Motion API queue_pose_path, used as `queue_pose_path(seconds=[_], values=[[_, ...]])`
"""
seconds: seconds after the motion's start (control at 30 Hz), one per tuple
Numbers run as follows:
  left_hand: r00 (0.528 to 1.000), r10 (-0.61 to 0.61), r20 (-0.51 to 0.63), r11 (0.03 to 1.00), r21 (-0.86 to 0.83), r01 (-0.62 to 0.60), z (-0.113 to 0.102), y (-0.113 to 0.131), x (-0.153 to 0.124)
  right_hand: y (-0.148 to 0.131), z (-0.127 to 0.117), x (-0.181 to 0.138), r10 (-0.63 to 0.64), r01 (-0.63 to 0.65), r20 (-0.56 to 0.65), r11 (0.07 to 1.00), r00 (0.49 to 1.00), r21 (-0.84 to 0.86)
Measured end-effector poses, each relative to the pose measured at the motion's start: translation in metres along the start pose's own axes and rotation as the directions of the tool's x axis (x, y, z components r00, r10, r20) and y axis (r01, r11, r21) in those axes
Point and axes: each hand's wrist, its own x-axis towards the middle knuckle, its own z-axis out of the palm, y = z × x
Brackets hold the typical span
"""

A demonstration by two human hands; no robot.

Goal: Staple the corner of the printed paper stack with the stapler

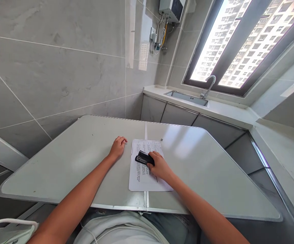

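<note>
A black stapler point(144, 158) is gripped in my right hand point(159, 165), its jaw end pointing left over the printed paper point(140, 179). The paper lies flat near the middle of the table, covered in lines of text; whether it is one sheet or several I cannot tell. My left hand point(118, 147) rests on the tabletop just left of the paper, its fingers curled in with nothing visible in them. Beyond the paper's upper right corner lies a tiny metallic piece point(161, 139), too small to name surely.
The pale folding table point(65, 169) has a metal seam point(145, 200) down its middle. Behind it are a counter point(228, 110) with a sink point(187, 97), a faucet point(209, 86) and a window. A tiled wall point(60, 74) stands to the left. A white object point(12, 234) sits at lower left.
</note>
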Motion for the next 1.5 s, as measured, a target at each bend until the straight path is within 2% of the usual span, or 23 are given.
queue_pose_path(seconds=[0.13,0.27,0.37,0.47,0.53,0.6,0.67,0.77,0.93,1.07,1.5], values=[[0.999,-0.023,0.031,1.000,-0.007,0.024,0.002,0.001,0.000,0.035,-0.026,-0.030,0.075,-0.077,-0.042,0.997,0.996,-0.027],[0.999,-0.020,0.047,1.000,-0.003,0.020,0.003,0.000,-0.001,0.058,-0.043,-0.055,0.082,-0.084,-0.049,0.996,0.995,-0.041],[0.998,-0.020,0.052,1.000,0.000,0.020,0.004,-0.002,0.000,0.066,-0.059,-0.053,0.063,-0.063,0.061,0.998,0.996,-0.001],[0.999,-0.011,0.049,1.000,-0.003,0.011,0.003,-0.003,0.000,0.082,-0.086,-0.033,0.057,-0.077,0.185,0.991,0.981,0.108],[0.999,-0.017,0.043,1.000,-0.017,0.018,0.002,-0.003,0.001,0.102,-0.101,-0.014,0.104,-0.115,0.113,0.989,0.988,0.095],[0.998,-0.050,0.047,0.998,-0.034,0.052,0.001,-0.003,0.001,0.128,-0.109,0.003,0.203,-0.207,-0.062,0.975,0.977,-0.074],[0.996,-0.071,0.061,0.996,-0.053,0.074,0.000,-0.004,0.001,0.153,-0.107,0.015,0.293,-0.339,-0.191,0.897,0.937,-0.284],[0.996,-0.050,0.077,0.996,-0.069,0.056,0.001,-0.007,0.002,0.181,-0.094,0.021,0.311,-0.398,-0.275,0.843,0.910,-0.361],[0.996,-0.045,0.071,0.998,-0.051,0.049,0.002,-0.010,0.002,0.209,-0.082,0.017,0.246,-0.348,-0.334,0.892,0.910,-0.288],[0.996,-0.047,0.078,0.998,-0.038,0.050,0.002,-0.010,0.002,0.224,-0.083,0.017,0.279,-0.339,-0.337,0.931,0.899,-0.134],[0.994,-0.041,0.101,0.999,-0.003,0.041,0.001,-0.007,0.001,0.228,-0.082,0.018,0.265,-0.313,-0.329,0.944,0.906,-0.102]])
